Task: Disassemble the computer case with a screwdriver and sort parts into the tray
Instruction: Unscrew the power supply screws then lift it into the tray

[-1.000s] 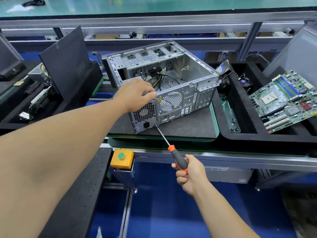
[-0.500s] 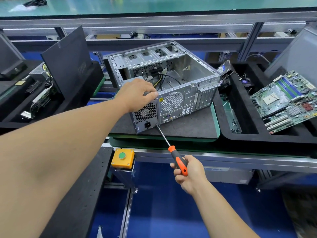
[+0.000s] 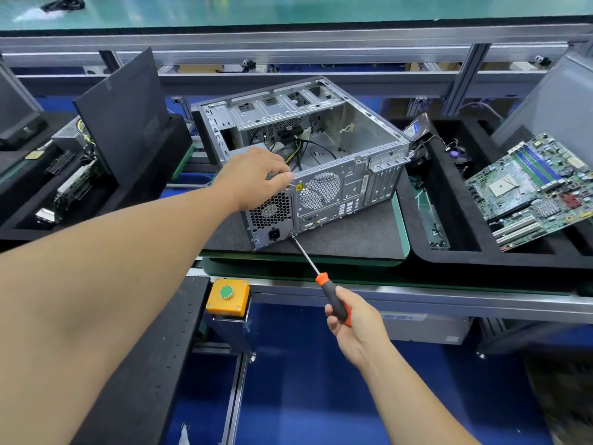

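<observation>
Lying on its side on a dark mat (image 3: pixel 353 239) on the counter (image 3: pixel 417 298), the open computer case (image 3: pixel 321 149) shows its rear panel toward me. My left hand (image 3: pixel 253 178) rests curled over the case's upper rear edge above the power supply (image 3: pixel 271 213), thumb pressed beside a yellow warning sticker (image 3: pixel 300 187). My right hand (image 3: pixel 353 319) grips the orange-and-black handle of the screwdriver (image 3: pixel 324 284), whose tip touches the case's lower rear edge beside the power supply. Right of the case, a black foam tray (image 3: pixel 455 252) holds a green motherboard (image 3: pixel 532 191). Near the case's front corner sits a yellow box with a green button (image 3: pixel 227 297). Left of the case, a dark side panel (image 3: pixel 125 114) leans upright.
</observation>
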